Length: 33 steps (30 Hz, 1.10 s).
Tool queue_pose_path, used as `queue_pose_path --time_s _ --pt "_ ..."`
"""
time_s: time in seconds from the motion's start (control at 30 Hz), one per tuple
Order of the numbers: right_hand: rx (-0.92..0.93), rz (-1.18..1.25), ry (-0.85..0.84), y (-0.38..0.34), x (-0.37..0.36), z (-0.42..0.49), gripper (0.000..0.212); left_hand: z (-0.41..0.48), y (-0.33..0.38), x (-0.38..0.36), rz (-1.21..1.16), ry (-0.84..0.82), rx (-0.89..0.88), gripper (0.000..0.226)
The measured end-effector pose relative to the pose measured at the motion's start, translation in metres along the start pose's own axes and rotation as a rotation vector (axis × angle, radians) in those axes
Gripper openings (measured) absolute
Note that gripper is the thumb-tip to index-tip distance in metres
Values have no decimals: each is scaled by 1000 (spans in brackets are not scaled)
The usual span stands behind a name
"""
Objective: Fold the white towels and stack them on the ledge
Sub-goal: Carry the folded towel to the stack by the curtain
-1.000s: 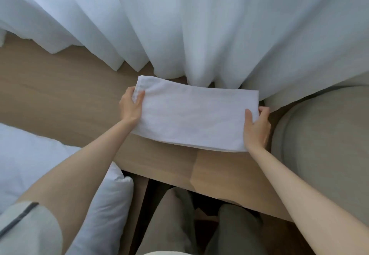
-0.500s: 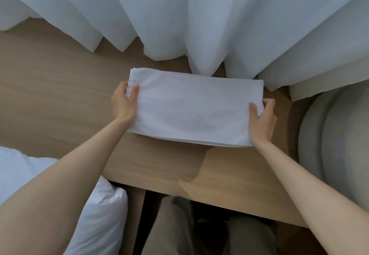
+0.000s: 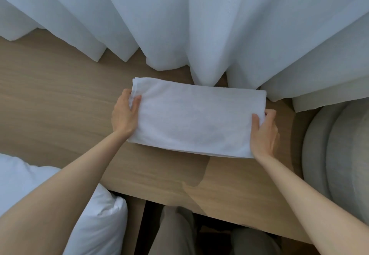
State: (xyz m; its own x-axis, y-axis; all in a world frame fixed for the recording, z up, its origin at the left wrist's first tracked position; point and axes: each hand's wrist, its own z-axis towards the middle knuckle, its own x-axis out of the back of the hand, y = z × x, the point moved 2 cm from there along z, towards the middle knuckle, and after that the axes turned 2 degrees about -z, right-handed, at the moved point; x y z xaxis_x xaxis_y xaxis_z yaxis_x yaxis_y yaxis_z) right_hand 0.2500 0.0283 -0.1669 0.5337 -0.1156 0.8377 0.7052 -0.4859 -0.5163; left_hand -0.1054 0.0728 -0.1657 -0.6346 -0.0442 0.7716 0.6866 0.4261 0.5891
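Found one white towel (image 3: 196,119) folded to a flat oblong, long side running left to right, lying on the wooden ledge (image 3: 60,99) with its far edge just beside the hem of the white curtain (image 3: 179,25). Noted several layers along the near edge; cannot tell whether one towel folded over or a stack of more than one. Recorded the left hand (image 3: 124,115) as closed on the left short end, thumb on top, fingers curled round the edge towards the far corner. Recorded the right hand (image 3: 263,133) as gripping the right short end likewise, thumb on top, fingers wrapped round the side towards the near corner. Judged the folding of this piece complete and the placing under way: set down or all but set down, not yet released, possibly being squared up on the ledge. Left to do here: letting go, perhaps a last straightening. Saw no unfolded towel in frame, so cannot state how many remain. Also logged: a white pillow (image 3: 95,224) at lower left, a grey rounded cushion (image 3: 335,155) at right just beside the ledge, and the person's grey trousers (image 3: 175,232) below the near edge.
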Motion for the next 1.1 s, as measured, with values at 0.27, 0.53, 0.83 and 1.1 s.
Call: queue_pose_path --time_s 0.27,0.53,0.83,1.1 --pt "155 -292 151 -37 0 -13 41 -17 32 -14 307 166 -110 50" --pt "402 -468 -313 -77 -81 -30 51 -52 56 -93 487 -149 -370 52" --pt "396 -560 -248 -27 -50 -13 56 -29 18 -59 584 -132 -369 64" --pt "342 -463 -514 -59 12 -9 47 -48 73 -15 726 -402 -278 58"
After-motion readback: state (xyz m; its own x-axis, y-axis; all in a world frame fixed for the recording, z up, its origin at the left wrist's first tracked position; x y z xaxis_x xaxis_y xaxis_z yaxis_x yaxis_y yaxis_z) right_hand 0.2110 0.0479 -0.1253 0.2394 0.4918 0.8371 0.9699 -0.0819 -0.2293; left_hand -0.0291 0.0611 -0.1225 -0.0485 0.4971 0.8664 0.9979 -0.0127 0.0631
